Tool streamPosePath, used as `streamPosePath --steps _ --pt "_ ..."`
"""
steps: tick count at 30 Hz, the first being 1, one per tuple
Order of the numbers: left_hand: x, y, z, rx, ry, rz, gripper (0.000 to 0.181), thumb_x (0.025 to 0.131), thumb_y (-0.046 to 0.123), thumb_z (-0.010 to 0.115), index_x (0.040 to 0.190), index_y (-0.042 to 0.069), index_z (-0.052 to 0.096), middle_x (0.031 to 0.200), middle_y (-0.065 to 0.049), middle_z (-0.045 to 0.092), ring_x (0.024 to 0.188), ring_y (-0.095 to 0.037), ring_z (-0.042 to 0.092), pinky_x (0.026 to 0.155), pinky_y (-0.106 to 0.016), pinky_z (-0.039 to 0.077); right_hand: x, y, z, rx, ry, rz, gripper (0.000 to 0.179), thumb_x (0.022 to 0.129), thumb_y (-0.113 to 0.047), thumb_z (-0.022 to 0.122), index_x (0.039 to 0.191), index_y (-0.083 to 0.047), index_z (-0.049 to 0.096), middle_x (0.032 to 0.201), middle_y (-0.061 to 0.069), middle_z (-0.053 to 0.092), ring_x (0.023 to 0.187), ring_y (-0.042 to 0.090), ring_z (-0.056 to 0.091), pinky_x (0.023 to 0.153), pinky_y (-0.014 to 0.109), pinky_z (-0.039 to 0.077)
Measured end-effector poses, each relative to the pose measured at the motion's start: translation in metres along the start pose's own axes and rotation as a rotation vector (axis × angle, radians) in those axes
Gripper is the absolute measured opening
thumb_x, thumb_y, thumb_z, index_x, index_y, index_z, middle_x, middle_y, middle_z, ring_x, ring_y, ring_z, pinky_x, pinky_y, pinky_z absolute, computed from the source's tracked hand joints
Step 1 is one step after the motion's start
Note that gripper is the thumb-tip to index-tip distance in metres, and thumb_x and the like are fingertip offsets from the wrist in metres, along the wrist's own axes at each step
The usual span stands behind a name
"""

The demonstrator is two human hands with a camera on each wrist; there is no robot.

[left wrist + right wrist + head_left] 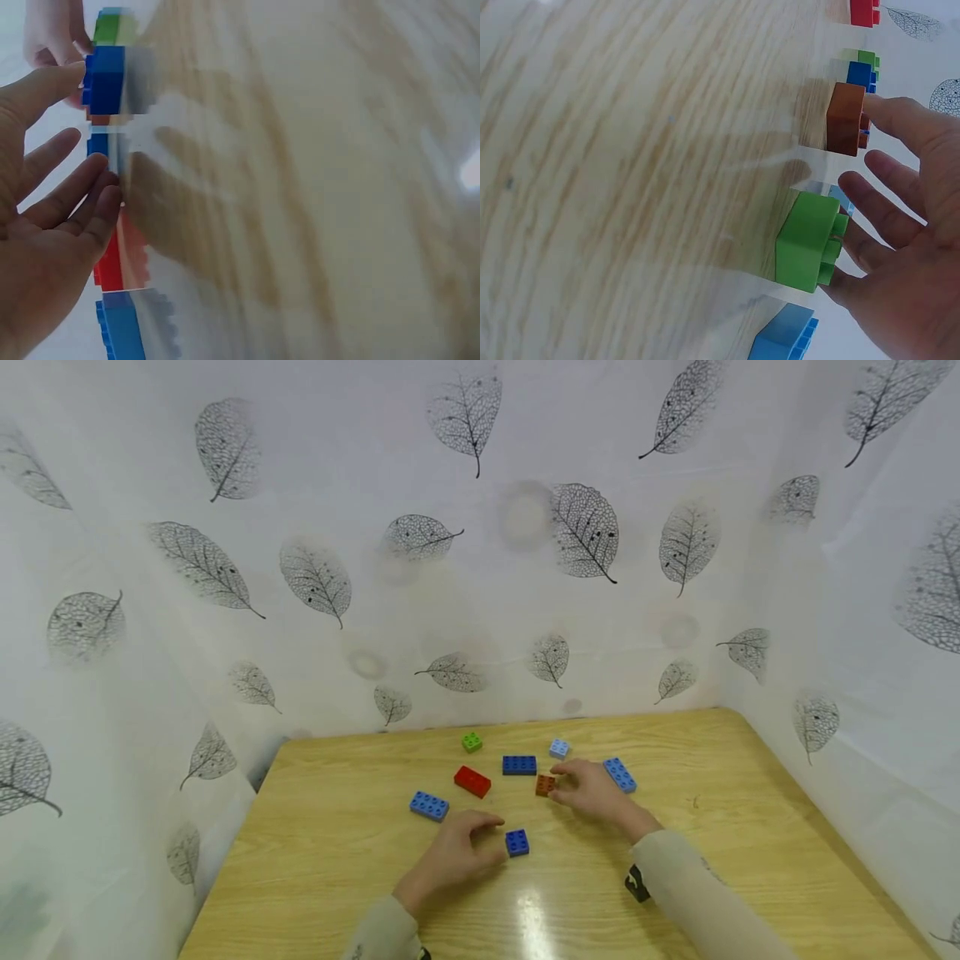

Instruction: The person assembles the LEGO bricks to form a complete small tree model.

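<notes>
"Small blue brick [517,843]: position?"

"Just right of the fingertips of the left hand [461,853]; fingers relaxed, parted. Contact cannot be confirmed."

"Brown brick [545,785]?"

"At the thumb tip of the right hand [592,789]; fingers loosely spread."

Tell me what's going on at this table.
A person has both hands over a wood-grain table. The left hand is open beside a small, dark-blue, square plastic block. The right hand is open beside a small, brown, square plastic block, with a green plastic block near its fingers. Neither hand has closed around a block; whether either touches one is unclear. The blocks in view are not joined.
</notes>
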State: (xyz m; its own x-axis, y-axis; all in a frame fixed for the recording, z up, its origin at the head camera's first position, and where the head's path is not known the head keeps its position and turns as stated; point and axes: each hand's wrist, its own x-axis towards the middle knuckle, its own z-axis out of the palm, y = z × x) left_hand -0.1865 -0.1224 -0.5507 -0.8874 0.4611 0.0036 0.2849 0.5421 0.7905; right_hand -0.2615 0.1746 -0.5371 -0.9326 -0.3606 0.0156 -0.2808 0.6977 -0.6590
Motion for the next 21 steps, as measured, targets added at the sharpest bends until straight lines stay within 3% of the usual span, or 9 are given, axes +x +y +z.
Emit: streamPosePath --steps 5,12,21 --pt "0.0004 -0.0011 0.0025 0.058 0.007 -0.006 0.05 0.09 0.04 0.083 0.134 0.018 0.071 0.132 0.004 0.069 0.125 -0.021 0.06 0.109 -0.045 0.05 0.0009 -0.0022 0.0004 -0.026 0.002 -0.001 0.046 0.093 -0.022 0.08 0.133 -0.002 0.069 0.136 0.019 0.069 0.127 0.04 0.063 0.109 0.057 0.05" --pt "0.0007 0.0018 0.005 0.063 0.005 -0.026 0.051 0.087 0.04 0.085 0.132 0.02 0.072 0.128 0.004 0.067 0.122 -0.02 0.06 0.107 -0.046 0.05 0.0025 -0.0032 0.0034 -0.063 0.008 0.022 0.042 0.093 -0.019 0.081 0.13 -0.004 0.071 0.132 0.016 0.071 0.127 0.04 0.063 0.11 0.058 0.049" --pt "0.0047 0.0004 0.0091 0.094 0.011 -0.034 0.042 0.09 0.038 0.084 0.126 0.02 0.074 0.124 0.005 0.066 0.12 -0.02 0.059 0.107 -0.047 0.049 0.0039 -0.0036 0.0061 -0.097 0.011 0.021 0.039 0.092 -0.018 0.082 0.128 -0.005 0.073 0.127 0.013 0.073 0.124 0.038 0.064 0.11 0.058 0.048"
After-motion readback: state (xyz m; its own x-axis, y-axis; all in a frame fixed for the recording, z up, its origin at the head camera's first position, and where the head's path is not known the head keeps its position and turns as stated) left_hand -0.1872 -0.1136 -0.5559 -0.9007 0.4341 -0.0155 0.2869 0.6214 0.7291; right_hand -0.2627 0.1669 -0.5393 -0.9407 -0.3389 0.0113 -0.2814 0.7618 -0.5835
